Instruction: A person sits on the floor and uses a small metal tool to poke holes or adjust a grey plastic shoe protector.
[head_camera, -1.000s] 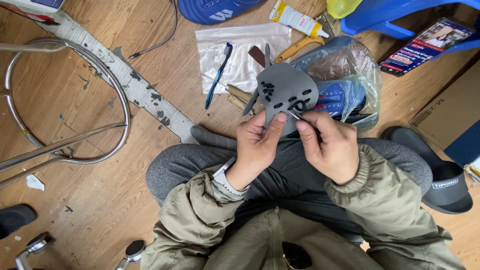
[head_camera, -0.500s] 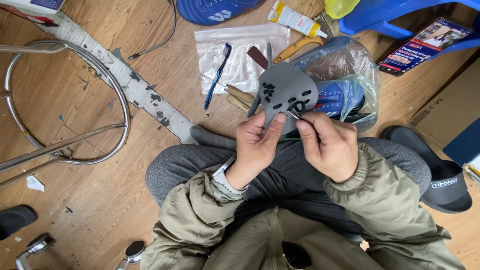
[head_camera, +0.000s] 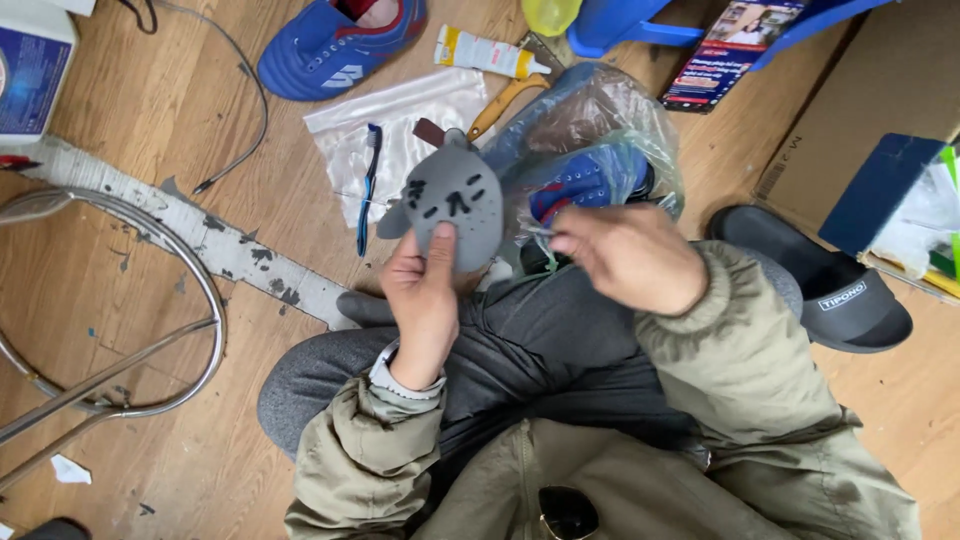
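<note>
My left hand (head_camera: 425, 300) holds up a flat grey rubbery piece (head_camera: 452, 195) with black marks on it, thumb pressed on its lower face. To the right of the piece, a short gap away, my right hand (head_camera: 625, 255) pinches a thin metal pin-like tool (head_camera: 541, 232) whose tip points left toward the piece. Both hands hover over my lap, where I sit cross-legged on the wooden floor.
Behind the piece lie a clear zip bag (head_camera: 400, 125), a blue toothbrush (head_camera: 368, 185), a glue tube (head_camera: 485, 52), a yellow-handled tool (head_camera: 505, 100) and a bagged blue shoe (head_camera: 590, 165). A blue shoe (head_camera: 340, 45), black sandal (head_camera: 820, 290), cardboard box (head_camera: 880, 90) and metal ring frame (head_camera: 205, 290) surround me.
My right hand has drawn away to the right from the grey piece with the thin tool. My left hand still holds the piece, now a bit further left.
</note>
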